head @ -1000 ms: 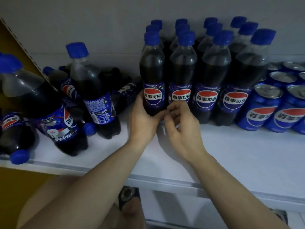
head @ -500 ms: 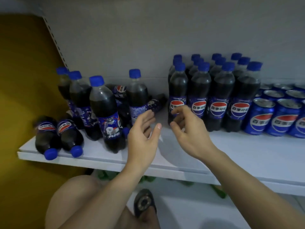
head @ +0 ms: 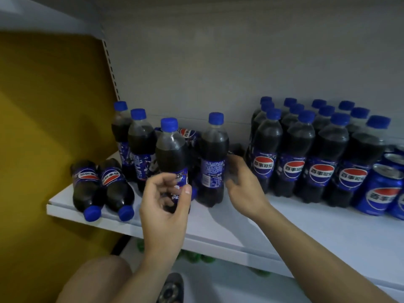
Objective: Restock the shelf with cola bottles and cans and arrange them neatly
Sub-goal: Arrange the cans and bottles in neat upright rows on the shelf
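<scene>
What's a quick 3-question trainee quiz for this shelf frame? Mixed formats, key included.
1. True or false: the two lying bottles at the front left of the shelf point their caps at the back wall.
2. What stands at the far right? A) cans B) jars C) cartons
3. How many upright loose bottles stand left of the neat bottle block?
Key: 1 false, the caps face the front edge. 2 A. 3 four.
</scene>
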The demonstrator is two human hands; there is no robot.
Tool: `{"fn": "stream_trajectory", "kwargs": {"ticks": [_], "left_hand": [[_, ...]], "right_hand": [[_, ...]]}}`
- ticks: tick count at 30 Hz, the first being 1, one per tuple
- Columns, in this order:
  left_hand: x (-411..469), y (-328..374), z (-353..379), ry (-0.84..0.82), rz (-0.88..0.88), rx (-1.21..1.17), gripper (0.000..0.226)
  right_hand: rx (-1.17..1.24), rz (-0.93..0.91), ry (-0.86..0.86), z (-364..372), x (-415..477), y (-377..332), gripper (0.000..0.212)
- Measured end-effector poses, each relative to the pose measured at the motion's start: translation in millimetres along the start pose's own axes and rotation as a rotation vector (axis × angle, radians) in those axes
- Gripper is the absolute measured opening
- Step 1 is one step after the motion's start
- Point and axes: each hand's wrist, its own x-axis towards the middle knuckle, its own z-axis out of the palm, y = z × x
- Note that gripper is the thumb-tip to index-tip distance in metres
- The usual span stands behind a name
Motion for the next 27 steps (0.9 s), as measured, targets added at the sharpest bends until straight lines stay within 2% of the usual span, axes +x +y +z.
{"fn": "stream_trajectory", "kwargs": {"ticks": [2,4,7,10,12,14,19,23,26,27], "left_hand": [[6.5,-8.8,0.2,0.074,0.076,0.133,0.051],[17.7,-20.0,0.6,0.057,0.097,0.206,0.080],[30.3,-33.6,4.4,-0.089,-0.077,0.142,0.103],[35.5,-46.1,7.9,-0.103,-0.154,0.186,0.096],[38.4,-51.1,7.3,-0.086,-0.158,0.195,0.094],[39.5,-53.1,6.1,-0.084,-0.164,0.205,0.093],[37.0,-52.2,5.4,-0.082,-0.159,0.218,0.093],[37.5,-51.2,7.5,-0.087,-0.147,0.208,0.094],[35.3,-50.7,9.5,-0.061,-0.144,0.206,0.094],[35.6,-51.1,10.4,-0.051,-0.135,0.208,0.093]], "right_hand": [[-0.179,-0.089,0.005,3.4,19.9,10.6,0.051],[-0.378,-0.174,-0.070,5.6,37.2,20.1,0.038],[-0.436,-0.139,-0.196,10.3,54.8,26.1,0.025],[-0.411,-0.144,-0.288,15.6,66.0,34.6,0.038],[-0.594,-0.197,-0.337,17.8,72.9,36.5,0.044],[-0.739,-0.196,-0.349,17.9,80.9,31.8,0.037],[-0.775,-0.205,-0.448,5.9,93.9,9.8,0.005],[-0.642,-0.093,-0.487,-14.2,104.5,-10.2,0.016],[-0.403,-0.059,-0.386,-16.3,118.5,-29.0,0.020],[-0.364,-0.056,-0.338,-14.6,122.2,-31.9,0.028]]}}
